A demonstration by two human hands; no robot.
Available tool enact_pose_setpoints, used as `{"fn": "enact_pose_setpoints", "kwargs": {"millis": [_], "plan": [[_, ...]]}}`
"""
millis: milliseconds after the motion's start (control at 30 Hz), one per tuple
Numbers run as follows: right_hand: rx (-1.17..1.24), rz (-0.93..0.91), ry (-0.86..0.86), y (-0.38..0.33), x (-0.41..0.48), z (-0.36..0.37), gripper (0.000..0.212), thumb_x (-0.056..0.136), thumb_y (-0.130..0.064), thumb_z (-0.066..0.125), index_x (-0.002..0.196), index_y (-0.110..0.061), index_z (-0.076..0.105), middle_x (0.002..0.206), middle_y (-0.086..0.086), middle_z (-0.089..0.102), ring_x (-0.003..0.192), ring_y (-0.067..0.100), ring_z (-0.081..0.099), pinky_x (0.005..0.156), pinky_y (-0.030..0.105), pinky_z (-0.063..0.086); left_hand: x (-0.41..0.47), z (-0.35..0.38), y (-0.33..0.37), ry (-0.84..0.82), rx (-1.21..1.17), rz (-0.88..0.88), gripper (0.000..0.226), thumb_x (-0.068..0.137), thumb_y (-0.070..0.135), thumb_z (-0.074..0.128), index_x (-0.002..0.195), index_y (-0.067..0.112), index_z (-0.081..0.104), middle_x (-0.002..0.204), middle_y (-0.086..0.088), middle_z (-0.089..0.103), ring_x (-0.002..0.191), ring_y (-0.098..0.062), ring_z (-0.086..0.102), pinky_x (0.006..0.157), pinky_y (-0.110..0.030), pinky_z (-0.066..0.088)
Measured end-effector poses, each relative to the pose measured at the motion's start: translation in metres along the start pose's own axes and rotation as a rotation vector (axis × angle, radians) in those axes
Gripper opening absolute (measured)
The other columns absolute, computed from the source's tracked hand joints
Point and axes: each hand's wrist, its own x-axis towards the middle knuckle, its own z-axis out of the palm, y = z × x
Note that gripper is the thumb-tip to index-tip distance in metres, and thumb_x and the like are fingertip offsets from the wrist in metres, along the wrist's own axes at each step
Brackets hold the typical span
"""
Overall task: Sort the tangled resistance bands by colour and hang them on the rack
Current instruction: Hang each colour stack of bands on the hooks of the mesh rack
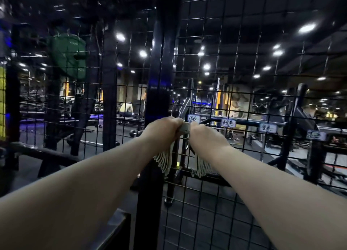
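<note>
Head view: both forearms reach forward, close together, to a black wire grid rack point(234, 92) that fills the right half of the frame. The left hand point(162, 130) and right hand point(203, 135) are each clenched round one bundle of pale bands point(185, 127), which bridges the small gap between them right at the mesh. Loose loops of the bundle hang below each wrist, against the wire. The grip sits just right of a thick black post point(159, 80) that edges the panel, so there is little room on the left. To the right, four paper labels point(228, 123) run in a row along a rail on the grid, the nearest just beside the right hand; their writing is too blurred to read. A green weight plate point(67, 54) hangs high on the left, well apart from the hands. A low black edge point(116, 223) crosses under the left forearm at the bottom.
</note>
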Motion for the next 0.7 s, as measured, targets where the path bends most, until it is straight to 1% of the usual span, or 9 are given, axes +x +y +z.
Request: {"fn": "enact_pose_setpoints", "kwargs": {"millis": [67, 167, 233, 367, 467, 600, 700], "plan": [[-0.007, 0.019, -0.005, 0.001, 0.0, 0.006, 0.014, 0.101, -0.003, 0.039, 0.113, -0.006, 0.047, 0.094, 0.009, 0.059, 0.094, 0.033, 0.068, 0.064, 0.036, 0.045, 0.003, 0.006, -0.001, 0.0, 0.003, 0.008, 0.004, 0.098, 0.026, 0.057, 0.095, 0.024, 0.059, 0.098, 0.003, 0.065, 0.082, -0.02, 0.064, 0.074, -0.042, 0.058], [-0.05, 0.054, -0.019, 0.001, -0.001, 0.015, 0.025, 0.1, 0.001, 0.037, 0.123, -0.001, 0.046, 0.111, 0.017, 0.064, 0.103, 0.035, 0.066, 0.07, 0.038, 0.048, 0.006, 0.018, -0.002, 0.018, 0.001, 0.02, 0.02, 0.099, 0.033, 0.056, 0.08, 0.027, 0.052, 0.089, 0.004, 0.062, 0.075, -0.02, 0.061, 0.065, -0.037, 0.055], [-0.071, 0.068, -0.012, 0.001, 0.0, 0.019, 0.03, 0.099, 0.003, 0.037, 0.128, 0.002, 0.044, 0.114, 0.019, 0.064, 0.104, 0.036, 0.066, 0.07, 0.037, 0.048, 0.008, 0.022, -0.002, 0.019, -0.004, 0.03, 0.024, 0.098, 0.033, 0.057, 0.076, 0.027, 0.048, 0.087, 0.003, 0.061, 0.074, -0.021, 0.06, 0.063, -0.038, 0.053], [-0.063, 0.081, -0.004, 0.003, 0.001, 0.024, 0.029, 0.099, 0.004, 0.037, 0.127, 0.002, 0.045, 0.111, 0.02, 0.065, 0.101, 0.036, 0.067, 0.065, 0.036, 0.044, 0.013, 0.028, -0.005, 0.035, -0.009, 0.012, 0.017, 0.098, 0.034, 0.058, 0.084, 0.024, 0.057, 0.089, 0.004, 0.062, 0.077, -0.021, 0.061, 0.067, -0.04, 0.055], [-0.06, 0.062, -0.002, 0.005, 0.001, 0.028, 0.027, 0.096, 0.007, 0.037, 0.12, 0.0, 0.046, 0.109, 0.02, 0.065, 0.098, 0.036, 0.067, 0.065, 0.037, 0.045, 0.014, 0.035, -0.007, 0.052, -0.021, 0.023, 0.016, 0.096, 0.033, 0.06, 0.083, 0.025, 0.055, 0.087, 0.002, 0.063, 0.075, -0.023, 0.062, 0.067, -0.042, 0.056], [-0.019, 0.056, 0.03, 0.006, 0.0, 0.038, 0.028, 0.095, 0.008, 0.037, 0.12, -0.001, 0.046, 0.11, 0.02, 0.064, 0.097, 0.036, 0.069, 0.067, 0.039, 0.052, 0.013, 0.043, -0.011, 0.068, 0.016, 0.058, 0.015, 0.097, 0.03, 0.058, 0.094, 0.016, 0.063, 0.094, -0.001, 0.064, 0.079, -0.023, 0.063, 0.066, -0.039, 0.055], [-0.023, 0.058, 0.042, 0.005, 0.0, 0.046, 0.029, 0.095, 0.009, 0.037, 0.12, 0.0, 0.046, 0.112, 0.021, 0.063, 0.098, 0.036, 0.069, 0.063, 0.037, 0.048, 0.011, 0.049, -0.016, 0.113, 0.024, 0.08, 0.017, 0.096, 0.03, 0.059, 0.1, 0.016, 0.067, 0.1, -0.002, 0.067, 0.084, -0.026, 0.066, 0.065, -0.037, 0.054]]}}
